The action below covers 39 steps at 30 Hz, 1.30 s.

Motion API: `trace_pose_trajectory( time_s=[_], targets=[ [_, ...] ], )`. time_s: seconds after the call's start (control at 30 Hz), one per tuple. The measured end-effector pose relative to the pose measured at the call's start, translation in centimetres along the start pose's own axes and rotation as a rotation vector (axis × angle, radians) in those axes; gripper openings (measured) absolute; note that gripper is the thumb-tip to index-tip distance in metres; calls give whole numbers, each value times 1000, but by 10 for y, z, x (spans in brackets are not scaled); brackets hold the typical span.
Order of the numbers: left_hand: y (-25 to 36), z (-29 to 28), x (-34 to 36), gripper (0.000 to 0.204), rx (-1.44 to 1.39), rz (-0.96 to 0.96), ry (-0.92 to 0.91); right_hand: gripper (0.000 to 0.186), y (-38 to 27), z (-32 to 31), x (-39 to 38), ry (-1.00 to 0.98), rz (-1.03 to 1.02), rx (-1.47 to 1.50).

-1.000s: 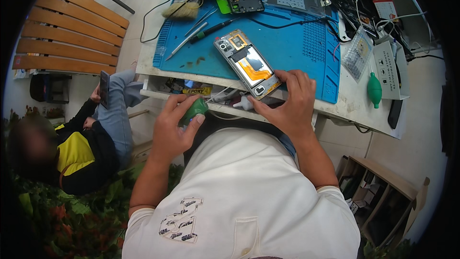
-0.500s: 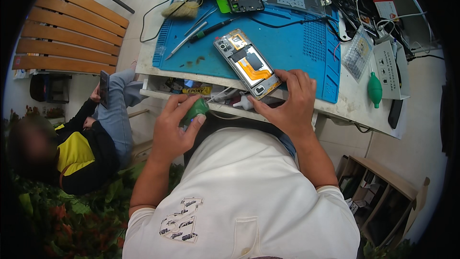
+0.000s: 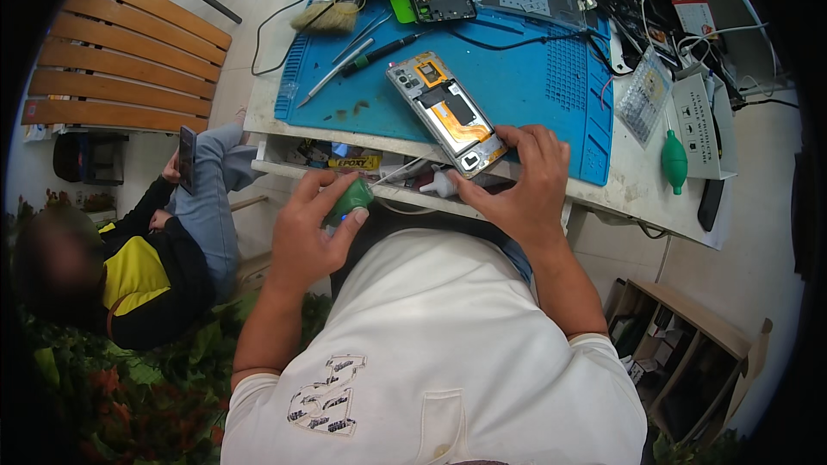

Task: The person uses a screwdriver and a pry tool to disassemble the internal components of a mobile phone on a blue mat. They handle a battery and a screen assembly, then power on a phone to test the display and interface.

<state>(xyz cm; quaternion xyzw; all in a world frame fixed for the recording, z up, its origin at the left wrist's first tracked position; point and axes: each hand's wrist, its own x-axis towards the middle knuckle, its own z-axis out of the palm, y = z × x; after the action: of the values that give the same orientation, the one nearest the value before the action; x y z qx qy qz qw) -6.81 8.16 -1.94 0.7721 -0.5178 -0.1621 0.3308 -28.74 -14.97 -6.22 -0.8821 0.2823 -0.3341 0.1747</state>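
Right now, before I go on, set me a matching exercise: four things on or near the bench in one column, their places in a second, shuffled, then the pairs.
Things:
1. opened phone
2. small green bottle
3. brush
4. green air blower

Places:
A. on the white bench top right of the blue mat
B. at the mat's far left corner
C. in the left hand
D. on the mat's near edge, under the right hand fingertips

Pairs: 1-D, 2-C, 3-B, 4-A
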Motion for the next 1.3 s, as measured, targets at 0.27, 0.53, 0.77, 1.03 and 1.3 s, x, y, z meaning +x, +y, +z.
trace_pose_trajectory(
  time_s=[0.27,0.53,0.77,1.03,1.3],
  targets=[
    [-2,-10,3,46,-28,7,19,75,-1,1,-2,-8,0,-26],
    [-8,-25,20,47,125,93,-46,78,-3,-2,-5,-9,-13,-56],
    [-10,-42,51,50,218,239,-139,85,-2,-11,-5,-64,33,-24],
    [-19,-63,107,48,293,434,-236,87,1,-12,-2,-98,91,12],
    [-18,-62,122,48,328,485,-272,86,3,-11,-2,-109,109,31]
  ],
)
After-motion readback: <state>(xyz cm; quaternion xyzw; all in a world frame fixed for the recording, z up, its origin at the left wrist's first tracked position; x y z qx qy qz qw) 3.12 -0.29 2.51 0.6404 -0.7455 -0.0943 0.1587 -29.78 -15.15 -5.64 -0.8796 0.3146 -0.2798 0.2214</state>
